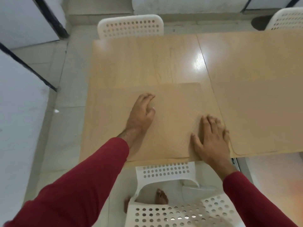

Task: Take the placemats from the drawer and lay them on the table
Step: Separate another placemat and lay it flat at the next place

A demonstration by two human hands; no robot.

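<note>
We look down on a pale wood-grain table (147, 59), smooth and glossy, with a bright glare patch toward two o'clock and a straight seam running from twelve down to four o'clock. Its left edge drops to grey floor tiles (54, 99), where an open strip runs along nine o'clock beside white panels with dark frames.

Two tan placemats lie on it. The near placemat (172, 102) is a thin, flat rectangle with rounded corners and a fine woven texture, set square to the near table edge and nearly matching the wood in colour. The right placemat (262, 99) lies at three o'clock, its left edge just beside the near one and its near corner rounded close to the table's rim. The far half of the table, toward twelve o'clock, shows bare wood.

Three white plastic chairs with perforated backs stand round the table: the far chair (131, 27) at twelve o'clock, the corner chair (287, 18) at one o'clock, and the near chair (172, 207) at six o'clock, tucked just below the near edge. A bare foot (161, 196) shows through it.

Both arms wear red sleeves (78, 185). Our left hand (141, 112) reaches forward onto the middle of the near placemat, fingers close together and lightly bent, fingertips touching it. Our right hand (211, 136) lies palm-down at the mat's near right part, fingers spread and thumb out, pressing it flat.
</note>
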